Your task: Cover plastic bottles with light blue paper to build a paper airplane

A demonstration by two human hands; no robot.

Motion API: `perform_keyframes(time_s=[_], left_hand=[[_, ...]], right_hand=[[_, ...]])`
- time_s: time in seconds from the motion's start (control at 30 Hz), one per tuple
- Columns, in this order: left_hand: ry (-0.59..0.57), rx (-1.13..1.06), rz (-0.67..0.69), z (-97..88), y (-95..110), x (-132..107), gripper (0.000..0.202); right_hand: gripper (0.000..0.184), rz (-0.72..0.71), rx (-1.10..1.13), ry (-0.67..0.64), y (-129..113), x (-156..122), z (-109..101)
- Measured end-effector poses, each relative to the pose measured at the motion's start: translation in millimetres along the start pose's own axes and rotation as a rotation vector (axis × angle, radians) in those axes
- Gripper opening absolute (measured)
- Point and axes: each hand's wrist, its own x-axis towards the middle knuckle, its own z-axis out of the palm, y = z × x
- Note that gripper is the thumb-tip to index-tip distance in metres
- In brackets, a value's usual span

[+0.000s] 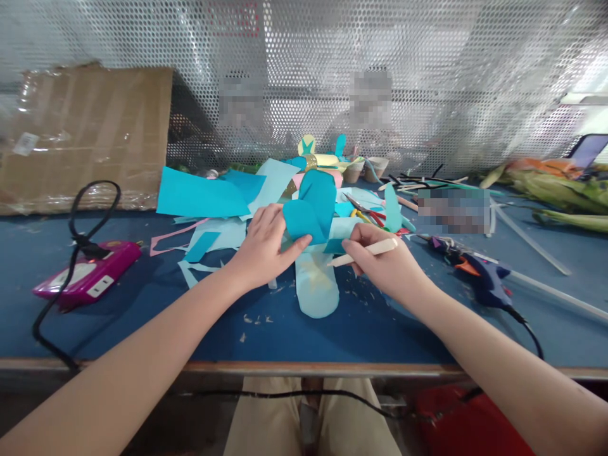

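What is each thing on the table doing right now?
Left hand: pinching the teal paper piece.
Teal paper piece: curled, held up off the table.
Right hand: gripping a cream stick.
Cream stick: held level, tip toward the paper.
Glue gun: lying on its side, corded.
Pink device: lying flat, cable attached.
Scissors: lying among scraps.

2 bare forearms, no sleeves, watch or rings in view, end in the left hand and the right hand, both ungloved. Near the bottom edge, beige trousers cover both legs.
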Motion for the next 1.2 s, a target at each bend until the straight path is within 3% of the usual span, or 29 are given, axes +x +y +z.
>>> perform_keyframes(time_s=[0.4, 1.03, 1.2], left_hand=[[0.011, 0.0, 0.047, 0.3, -1.2, -0.3, 0.035], [-0.009, -0.011, -0.023, -0.9, 0.5, -0.5, 0.036], [0.007, -0.018, 0.027, -0.4, -0.2, -0.2, 0.036]], right_hand=[[0.02, -0.011, -0.102, -0.041, 2.1, -0.5, 2.4], [0.021, -0.019, -0.126, -0.032, 3.5, -0.9, 3.4], [0.02, -0.031, -0.118, -0.047, 2.0, -1.8, 3.3]])
